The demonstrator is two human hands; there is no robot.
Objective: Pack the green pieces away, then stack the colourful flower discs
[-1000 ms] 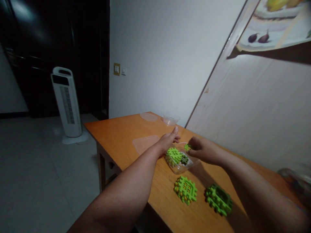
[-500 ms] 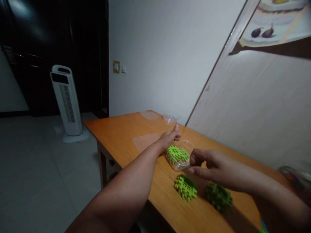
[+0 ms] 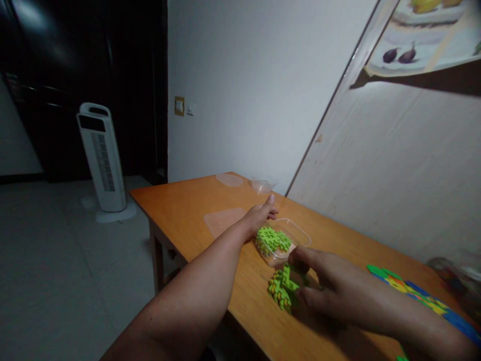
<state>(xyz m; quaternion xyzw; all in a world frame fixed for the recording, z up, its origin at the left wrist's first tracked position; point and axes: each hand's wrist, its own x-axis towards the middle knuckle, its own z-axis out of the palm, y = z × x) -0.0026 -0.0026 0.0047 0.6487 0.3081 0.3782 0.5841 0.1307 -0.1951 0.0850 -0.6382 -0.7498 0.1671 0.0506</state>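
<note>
A clear plastic container [image 3: 298,231] stands on the table with flat lime-green interlocking pieces [image 3: 273,237] inside. My left hand [image 3: 259,218] lies against its left far side, open, thumb raised and fingers apart from it. Just in front of the container is a cluster of green interlocking blocks [image 3: 281,290] with yellow parts, tilted on the wood. My right hand [image 3: 319,276] reaches over this block cluster, with thumb and fingers closed on its right side. The fingertips are partly hidden and dim.
A flat clear lid [image 3: 221,220] lies left of the container on the wooden table [image 3: 180,200]. Farther back are a round lid [image 3: 229,179] and a clear bowl [image 3: 262,184]. Colourful flat pieces [image 3: 421,296] lie at the right. A white tower fan [image 3: 103,160] stands on the floor.
My right hand has come down from beside the container onto the green block cluster, which has tipped. The second dark green cluster is now hidden behind my hand. My left hand stays put.
</note>
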